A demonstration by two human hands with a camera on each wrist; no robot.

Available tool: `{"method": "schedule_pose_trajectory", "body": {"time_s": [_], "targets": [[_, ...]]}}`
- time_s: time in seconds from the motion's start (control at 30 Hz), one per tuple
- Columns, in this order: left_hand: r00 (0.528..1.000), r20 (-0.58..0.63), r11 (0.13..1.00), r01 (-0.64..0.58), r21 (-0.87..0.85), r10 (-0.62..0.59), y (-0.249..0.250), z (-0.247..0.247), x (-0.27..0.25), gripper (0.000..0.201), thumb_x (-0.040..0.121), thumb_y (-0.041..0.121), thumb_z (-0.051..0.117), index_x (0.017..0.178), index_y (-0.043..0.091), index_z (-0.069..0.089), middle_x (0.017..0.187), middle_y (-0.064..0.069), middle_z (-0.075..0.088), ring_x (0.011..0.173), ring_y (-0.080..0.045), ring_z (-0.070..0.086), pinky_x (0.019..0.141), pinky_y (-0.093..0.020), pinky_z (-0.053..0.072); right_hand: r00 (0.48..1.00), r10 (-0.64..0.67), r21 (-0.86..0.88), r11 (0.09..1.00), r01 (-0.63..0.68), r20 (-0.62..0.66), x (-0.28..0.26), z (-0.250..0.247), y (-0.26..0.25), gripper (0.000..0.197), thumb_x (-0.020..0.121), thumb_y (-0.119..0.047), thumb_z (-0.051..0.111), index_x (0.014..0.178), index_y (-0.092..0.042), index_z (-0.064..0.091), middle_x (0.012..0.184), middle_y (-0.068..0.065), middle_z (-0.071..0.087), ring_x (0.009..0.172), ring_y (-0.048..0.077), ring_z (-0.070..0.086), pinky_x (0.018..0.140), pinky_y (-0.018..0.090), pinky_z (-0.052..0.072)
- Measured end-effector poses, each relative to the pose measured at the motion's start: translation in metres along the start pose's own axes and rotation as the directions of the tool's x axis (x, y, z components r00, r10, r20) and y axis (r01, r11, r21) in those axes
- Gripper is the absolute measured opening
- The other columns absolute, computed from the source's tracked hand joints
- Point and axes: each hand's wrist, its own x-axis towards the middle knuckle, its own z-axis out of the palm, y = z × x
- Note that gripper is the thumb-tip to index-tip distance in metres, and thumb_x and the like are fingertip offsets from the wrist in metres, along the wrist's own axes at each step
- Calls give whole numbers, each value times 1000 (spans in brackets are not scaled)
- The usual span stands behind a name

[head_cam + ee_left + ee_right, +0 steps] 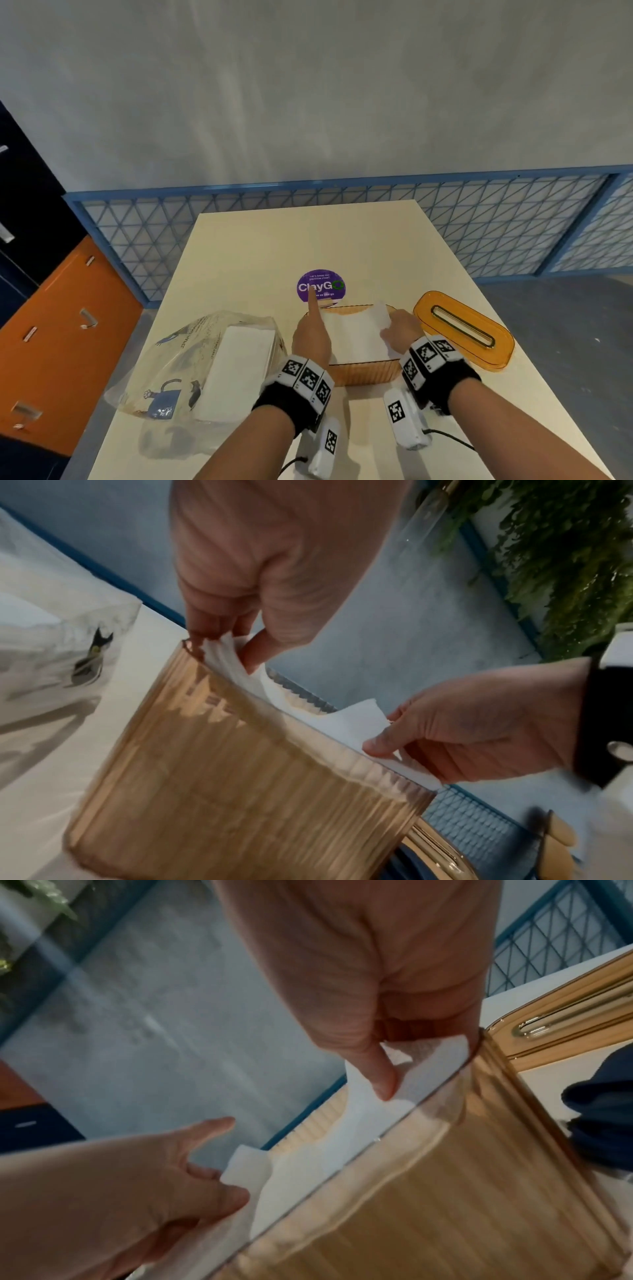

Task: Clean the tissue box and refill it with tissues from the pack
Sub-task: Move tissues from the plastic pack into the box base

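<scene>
An amber ribbed tissue box point(366, 375) stands open at the table's middle, with a white tissue stack point(356, 337) lying in it. My left hand point(313, 329) pinches the stack's left end point(219, 647) between thumb and fingers, index finger stretched forward. My right hand point(394, 330) pinches the right end point(431, 1053), where a top sheet sticks up. The amber lid point(472, 320) with its gold-rimmed slot lies flat to the right of the box. The tissue pack point(236, 370), a clear printed bag with white tissues inside, lies to the left.
A purple round sticker point(320, 286) is on the cream table point(274, 240) just beyond the box. A blue mesh fence point(479, 222) runs behind the table. Orange and dark cabinets point(68, 325) stand at the left. The far half of the table is bare.
</scene>
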Motion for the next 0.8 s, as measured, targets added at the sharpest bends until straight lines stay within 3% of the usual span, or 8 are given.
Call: {"method": "schedule_pose_trajectory", "body": {"time_s": [0.07,0.2,0.27,0.33,0.4,0.47,0.53,0.8], "targets": [[1000,19,996,-10,94,8,1,3,5,76,93,-3,31,149,24,-12,94,-13,58,86,-27,56,74,-33,43,1000,-2,-84,996,2,-4,0,3,-2,16,93,-12,47,89,-2,58,96,11,63,113,31,58,79,31,44],[998,66,983,11,183,-23,-4,11,11,78,92,-4,39,150,24,-4,118,-16,54,104,-28,58,86,-34,48,992,-82,-126,990,70,-96,-5,12,-6,31,94,-5,43,124,0,48,128,17,55,119,30,53,94,31,44],[991,-90,939,-62,338,98,-7,16,13,81,73,-3,69,144,14,34,106,-14,60,88,-26,63,65,-26,53,963,-189,-168,973,158,-194,-11,19,-7,37,92,-2,46,129,-4,40,131,14,46,117,27,51,89,31,45],[965,-146,869,-123,480,218,-4,15,9,67,36,-2,88,99,12,71,79,-9,65,60,-20,62,38,-20,44,906,-333,-299,921,251,-263,-15,25,-5,45,91,-1,50,133,-9,36,133,10,39,117,26,47,83,31,47],[969,-55,862,-188,471,241,-2,16,7,37,54,1,83,88,9,71,96,-12,65,77,-25,63,50,-25,49,886,-400,-356,883,304,-236,-13,26,-5,44,91,-5,50,134,-13,40,133,8,40,119,25,45,84,32,46],[979,135,903,-194,383,153,-2,19,12,27,88,6,57,114,7,63,128,-12,51,113,-28,53,87,-32,49,916,-385,-370,871,322,-110,-8,26,-6,44,90,-8,55,132,-16,46,131,9,43,121,26,47,91,34,46],[936,332,883,-252,397,118,-8,16,21,36,93,12,51,129,14,55,134,-11,44,127,-28,44,104,-34,41,946,-316,-403,859,314,64,-2,26,-7,51,86,-11,62,133,-16,45,130,10,44,120,29,49,96,36,46],[824,566,744,-360,564,-31,-3,2,22,57,96,12,47,148,16,25,149,-18,32,138,-30,32,113,-37,32,914,-266,-575,714,400,307,7,26,-18,67,90,-12,59,147,-11,23,138,20,46,127,32,47,101,37,45]]}}
